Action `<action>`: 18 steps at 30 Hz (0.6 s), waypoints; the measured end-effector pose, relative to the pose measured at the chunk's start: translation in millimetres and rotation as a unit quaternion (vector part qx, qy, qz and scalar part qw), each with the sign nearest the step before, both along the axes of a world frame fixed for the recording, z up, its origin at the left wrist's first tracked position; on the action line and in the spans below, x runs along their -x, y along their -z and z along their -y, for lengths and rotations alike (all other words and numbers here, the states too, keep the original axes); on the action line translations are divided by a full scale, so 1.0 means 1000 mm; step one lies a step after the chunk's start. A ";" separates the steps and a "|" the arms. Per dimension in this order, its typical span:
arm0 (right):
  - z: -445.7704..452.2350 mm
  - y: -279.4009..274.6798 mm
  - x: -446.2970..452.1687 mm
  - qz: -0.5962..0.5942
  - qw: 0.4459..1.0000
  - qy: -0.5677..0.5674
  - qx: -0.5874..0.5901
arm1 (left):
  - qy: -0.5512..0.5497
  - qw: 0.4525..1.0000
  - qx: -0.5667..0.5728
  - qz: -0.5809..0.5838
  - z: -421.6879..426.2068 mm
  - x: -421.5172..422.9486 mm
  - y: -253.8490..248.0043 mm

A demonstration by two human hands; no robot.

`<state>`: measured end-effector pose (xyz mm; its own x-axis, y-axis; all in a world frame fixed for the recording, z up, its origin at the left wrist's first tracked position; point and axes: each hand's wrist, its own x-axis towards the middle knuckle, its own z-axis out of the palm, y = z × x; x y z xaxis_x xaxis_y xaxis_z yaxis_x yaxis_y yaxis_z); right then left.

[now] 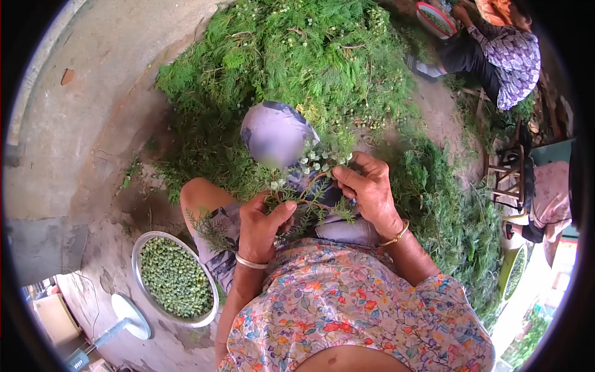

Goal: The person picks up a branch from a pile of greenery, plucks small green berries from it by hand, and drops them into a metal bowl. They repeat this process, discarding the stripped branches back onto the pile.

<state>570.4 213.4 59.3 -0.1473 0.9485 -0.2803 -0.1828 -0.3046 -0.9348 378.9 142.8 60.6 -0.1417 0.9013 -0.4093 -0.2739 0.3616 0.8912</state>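
Observation:
A leafy conifer branch (304,199) with clusters of pale green cones (317,160) is held over my lap. My left hand (260,224), wearing a white bangle, is closed around the lower part of the branch. My right hand (370,189), with a gold bangle, pinches at the upper side of the branch, thumb against the fingers beside the cones. Whether a single cone sits in that pinch is hidden. A metal basin (135,260) full of picked green cones (173,276) stands on the ground to my left.
A large heap of cut green branches (297,56) lies in front, and more branches (446,217) spread to my right. A person (505,59) sits at the upper right beside a red-rimmed bowl (423,7). Another person (551,195) is at the right edge. A pedestal fan (133,316) stands lower left.

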 end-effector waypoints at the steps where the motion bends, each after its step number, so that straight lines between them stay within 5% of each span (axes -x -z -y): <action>1: 0.000 0.000 -0.001 0.000 1.000 0.001 0.000 | 0.005 1.000 0.000 0.015 0.000 -0.001 0.006; 15: -0.019 0.027 -0.026 -0.102 0.989 0.004 0.107 | 0.027 1.000 -0.006 -0.009 -0.003 -0.004 0.012; 18: -0.031 0.031 -0.047 -0.089 0.986 0.106 0.089 | 0.005 1.000 0.019 -0.001 -0.002 0.000 0.010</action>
